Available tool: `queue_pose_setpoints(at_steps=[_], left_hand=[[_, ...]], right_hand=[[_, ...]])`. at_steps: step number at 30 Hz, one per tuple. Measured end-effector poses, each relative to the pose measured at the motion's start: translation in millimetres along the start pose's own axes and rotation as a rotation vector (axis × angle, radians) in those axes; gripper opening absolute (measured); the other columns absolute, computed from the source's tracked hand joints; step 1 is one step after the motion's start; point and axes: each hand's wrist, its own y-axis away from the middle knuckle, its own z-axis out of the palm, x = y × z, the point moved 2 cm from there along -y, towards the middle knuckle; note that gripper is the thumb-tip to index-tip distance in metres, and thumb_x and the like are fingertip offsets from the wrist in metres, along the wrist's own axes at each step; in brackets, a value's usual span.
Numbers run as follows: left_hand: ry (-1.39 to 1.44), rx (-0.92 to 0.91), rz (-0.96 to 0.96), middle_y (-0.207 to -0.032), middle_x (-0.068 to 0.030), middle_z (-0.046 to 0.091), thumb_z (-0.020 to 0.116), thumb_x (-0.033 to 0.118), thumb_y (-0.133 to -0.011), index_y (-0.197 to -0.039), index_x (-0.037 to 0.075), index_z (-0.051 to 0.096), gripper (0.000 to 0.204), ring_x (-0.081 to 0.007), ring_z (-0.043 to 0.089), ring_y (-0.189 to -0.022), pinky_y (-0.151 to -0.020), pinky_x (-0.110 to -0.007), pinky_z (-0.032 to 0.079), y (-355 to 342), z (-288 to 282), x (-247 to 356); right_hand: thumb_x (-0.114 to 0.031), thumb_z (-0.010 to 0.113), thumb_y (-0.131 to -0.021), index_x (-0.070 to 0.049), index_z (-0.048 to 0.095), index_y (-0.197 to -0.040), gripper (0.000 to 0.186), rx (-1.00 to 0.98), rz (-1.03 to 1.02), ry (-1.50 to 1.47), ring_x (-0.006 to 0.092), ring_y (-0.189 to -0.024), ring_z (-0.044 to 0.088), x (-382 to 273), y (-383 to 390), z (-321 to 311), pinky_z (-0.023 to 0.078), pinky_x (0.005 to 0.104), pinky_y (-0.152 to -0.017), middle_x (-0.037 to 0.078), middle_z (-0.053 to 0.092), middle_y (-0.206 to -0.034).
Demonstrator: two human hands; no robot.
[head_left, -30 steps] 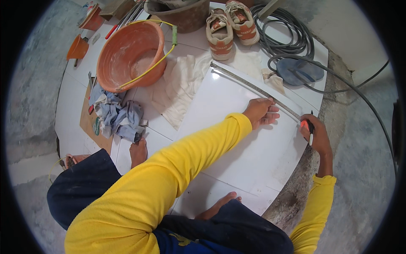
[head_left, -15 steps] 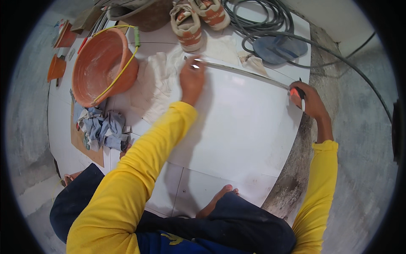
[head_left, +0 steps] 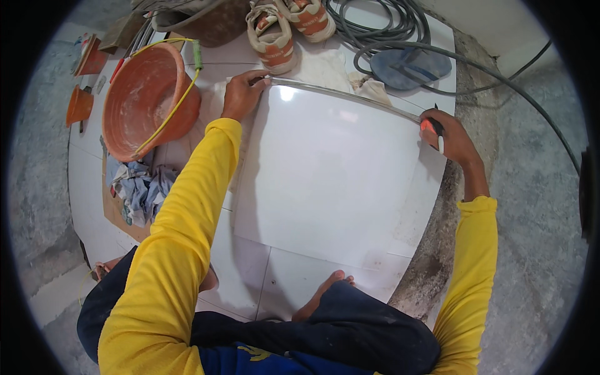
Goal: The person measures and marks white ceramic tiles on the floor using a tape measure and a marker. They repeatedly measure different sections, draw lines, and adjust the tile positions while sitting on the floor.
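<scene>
A large glossy white tile [head_left: 331, 178] lies flat before me. Along its far edge runs the drawn-out blade of a tape measure [head_left: 350, 97]. My left hand [head_left: 242, 97] pinches the blade's end at the tile's far left corner. At the far right corner, my right hand [head_left: 455, 136] is wrapped round the orange-and-black case of the tape. A slim pen-like stick with a white end [head_left: 441, 145] also sticks out of that hand; its exact kind is hard to make out.
An orange bucket [head_left: 147, 103] with a yellow handle stands at left, beside crumpled cloth [head_left: 140, 190]. Shoes [head_left: 273, 40], a blue flip-flop [head_left: 410, 69] and coiled black cable [head_left: 387, 28] lie beyond the tile. Rough concrete [head_left: 431, 262] borders the floor at right.
My left hand has moved left along the far edge to the tile's corner. The right hand has shifted slightly left, still holding the tape case. More of the tile's left side shows.
</scene>
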Motion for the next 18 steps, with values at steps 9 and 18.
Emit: queue_pose_setpoints(at_steps=[9,18], left_hand=[[0.108,-0.023,-0.024,-0.109,-0.0112,0.081,0.072,0.015,-0.1,-0.124,0.0,0.078,0.029,-0.0167,0.073,-0.095,-0.09,-0.03,0.056,-10.3,0.3,-8.0],[0.328,-0.07,-0.302,-0.109,-0.0069,0.078,0.068,0.014,-0.104,-0.13,-0.003,0.072,0.031,-0.0138,0.072,-0.097,-0.082,-0.028,0.058,-7.3,-2.5,-13.1]], right_hand=[[-0.02,0.082,-0.086,-0.002,0.069,-0.123,0.043,0.049,0.006,0.045,0.0351,-0.106,0.069,-3.7,7.2,2.0,0.053,0.0414,-0.098,0.018,0.071,-0.119],[-0.022,0.083,-0.085,0.0,0.07,-0.121,0.043,0.028,0.051,-0.073,0.0278,-0.098,0.069,-1.0,5.0,7.9,0.054,0.0376,-0.092,0.015,0.072,-0.109]])
